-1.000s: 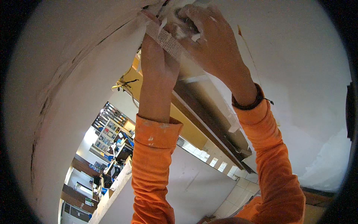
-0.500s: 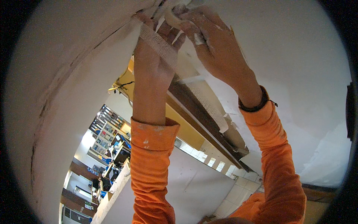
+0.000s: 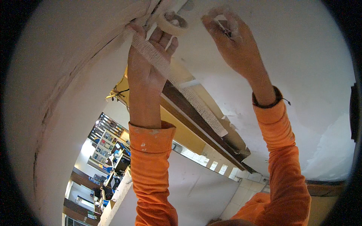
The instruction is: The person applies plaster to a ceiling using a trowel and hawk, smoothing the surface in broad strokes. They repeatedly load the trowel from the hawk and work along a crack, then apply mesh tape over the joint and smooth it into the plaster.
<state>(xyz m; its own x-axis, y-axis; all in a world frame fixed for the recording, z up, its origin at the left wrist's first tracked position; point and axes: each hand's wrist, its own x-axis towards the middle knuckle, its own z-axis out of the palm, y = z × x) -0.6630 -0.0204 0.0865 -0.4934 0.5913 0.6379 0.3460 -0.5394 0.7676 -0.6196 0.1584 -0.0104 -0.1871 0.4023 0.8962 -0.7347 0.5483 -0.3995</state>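
My left hand [image 3: 149, 56] is raised to the corner where wall and ceiling meet, its fingers at a pale tape roll [image 3: 171, 28]. A strip of off-white mesh tape [image 3: 152, 54] runs from near its thumb across the palm, and its loose end hangs down to the right. My right hand [image 3: 233, 37] is held up to the right, apart from the roll. Its fingers are curled, with white smears on them; a small dark and light shape shows between them, too blurred to name.
A long crack [image 3: 71, 77] runs down the left wall. Yellow and black wires [image 3: 120, 93] stick out beside my left forearm. A dark brown beam [image 3: 200, 124] slopes below. Lower left, shelves [image 3: 103, 145] and cluttered desks stand far beneath.
My right hand has let go of the tape roll and moved right, away from it. My left hand, with the strip, has shifted slightly left.
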